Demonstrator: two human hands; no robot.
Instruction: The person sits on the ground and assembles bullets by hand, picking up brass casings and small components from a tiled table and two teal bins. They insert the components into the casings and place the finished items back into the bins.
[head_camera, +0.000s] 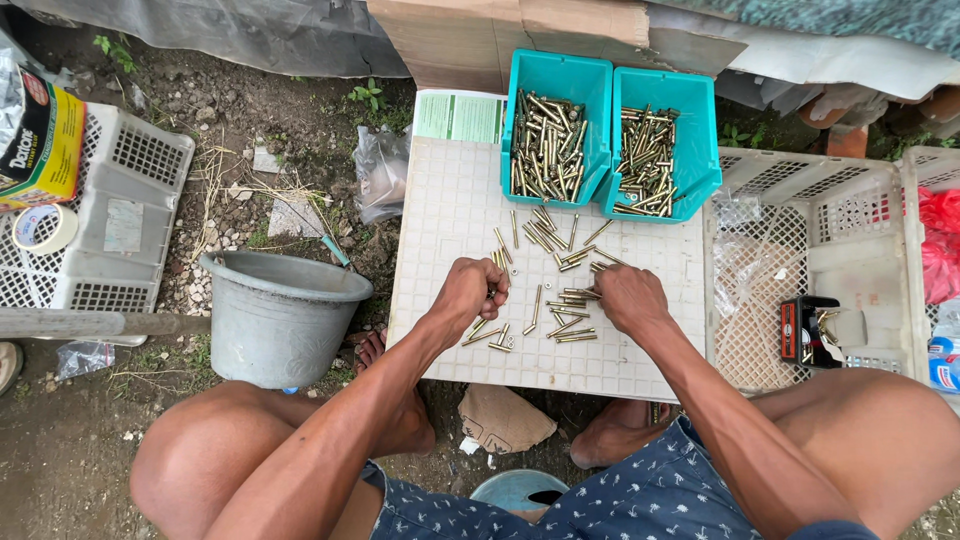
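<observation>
Brass bolts (560, 310) lie scattered on the white grid-topped table (430, 230), between the two hands and just below two teal bins. The left teal bin (556, 75) holds a heap of long brass bolts; the right teal bin (690, 100) holds a similar heap of shorter ones. A grey bucket (280, 315) stands on the ground left of the table. The left hand (470, 292) is curled closed around a bolt, fingers pinched together. The right hand (630, 298) rests knuckles-up on the loose bolts, fingers bent onto them; whether it grips one I cannot tell.
</observation>
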